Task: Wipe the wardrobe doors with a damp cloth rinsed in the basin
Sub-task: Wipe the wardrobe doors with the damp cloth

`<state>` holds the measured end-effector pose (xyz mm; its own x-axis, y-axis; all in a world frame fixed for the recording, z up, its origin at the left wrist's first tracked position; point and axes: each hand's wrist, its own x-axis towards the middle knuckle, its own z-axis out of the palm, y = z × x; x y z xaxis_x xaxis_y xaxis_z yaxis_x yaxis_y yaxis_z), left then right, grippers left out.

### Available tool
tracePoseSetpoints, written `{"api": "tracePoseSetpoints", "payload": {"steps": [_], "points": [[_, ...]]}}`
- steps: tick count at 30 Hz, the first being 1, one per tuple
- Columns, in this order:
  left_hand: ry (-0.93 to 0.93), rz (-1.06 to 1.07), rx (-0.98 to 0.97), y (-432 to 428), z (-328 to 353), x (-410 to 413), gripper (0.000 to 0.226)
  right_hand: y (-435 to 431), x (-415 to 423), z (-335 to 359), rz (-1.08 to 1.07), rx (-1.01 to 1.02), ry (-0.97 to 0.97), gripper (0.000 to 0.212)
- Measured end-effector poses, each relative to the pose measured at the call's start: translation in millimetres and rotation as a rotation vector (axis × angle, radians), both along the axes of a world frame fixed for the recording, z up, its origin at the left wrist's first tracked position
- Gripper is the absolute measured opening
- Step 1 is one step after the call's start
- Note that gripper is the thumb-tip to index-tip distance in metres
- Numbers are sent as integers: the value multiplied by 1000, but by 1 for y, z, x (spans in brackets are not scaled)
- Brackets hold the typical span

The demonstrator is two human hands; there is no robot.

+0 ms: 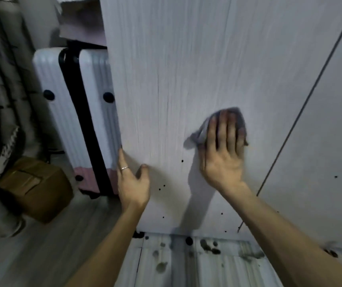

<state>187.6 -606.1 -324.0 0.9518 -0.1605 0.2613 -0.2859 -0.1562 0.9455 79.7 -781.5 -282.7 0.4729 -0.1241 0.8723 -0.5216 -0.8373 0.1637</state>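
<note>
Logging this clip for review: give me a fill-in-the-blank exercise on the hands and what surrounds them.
1. The right hand presses a grey ___ flat on the door.
2. The left hand holds the door's ___ edge.
3. The left hand wears a ___.
4. A brown ___ lies on the floor beside the suitcase.
Missing: cloth, left, ring, box.

Suitcase (50, 79) left of wardrobe door (166, 69)

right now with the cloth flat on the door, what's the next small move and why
Probably slide the right hand and cloth downward: dark specks dot the door just below it, and the left hand holds the door's edge, steadying it.
</note>
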Motion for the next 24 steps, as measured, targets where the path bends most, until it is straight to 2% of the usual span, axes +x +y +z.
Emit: {"api": "tracePoseSetpoints", "payload": {"steps": [3,5,10,13,14,17,18,19,21,24], "points": [[124,-7,-42,5,-21,2,60,-14,-23,-60,106,-215,434,81],[156,3,-85,8,-34,0,54,-20,-30,-57,88,-327,532,80],[222,-8,-196,10,-46,1,49,9,1,2,72,-171,150,68],[284,3,-272,19,-58,6,46,19,17,-17,64,-202,86,65],[317,-7,-291,21,-62,7,45,15,16,-33,83,-255,167,63],[402,-41,-309,27,-76,12,43,-2,4,-83,224,-504,654,67],[401,-53,-311,31,-80,14,43,-6,2,-91,237,-600,758,67],[401,-71,-311,33,-80,15,43,-8,1,-91,236,-644,783,66],[405,-103,-325,37,-82,22,45,-2,5,-79,241,-569,651,68],[429,-108,-358,36,-85,33,49,16,22,-61,190,-384,272,66]]}}
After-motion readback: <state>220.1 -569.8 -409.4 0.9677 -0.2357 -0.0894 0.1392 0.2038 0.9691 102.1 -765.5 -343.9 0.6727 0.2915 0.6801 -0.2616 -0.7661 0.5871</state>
